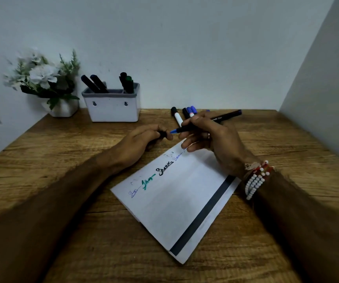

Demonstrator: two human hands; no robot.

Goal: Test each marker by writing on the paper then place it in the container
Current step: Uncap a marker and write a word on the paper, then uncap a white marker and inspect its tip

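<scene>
Black-barrelled and blue-tipped, the marker (223, 117) sits uncapped in the right hand (215, 139), pinched between thumb and fingers above the far corner of the paper (176, 203), with its tip pointing to nine o'clock. The left hand (142, 144) curls round a small black cap (162, 134), just beside that tip. The paper lies mid-bench (62, 160) and bears blue, green and black scribbles. At eleven o'clock the white container (113, 108) holds four dark markers (95, 84). Loose markers (177, 117) lie at twelve o'clock behind the hands, and a potted plant (62, 109) stands at ten o'clock.

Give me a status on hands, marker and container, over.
Right hand grips uncapped blue-tipped marker; left hand pinches black cap. Four markers stand in container, others lie on table. Path to container open.
</scene>
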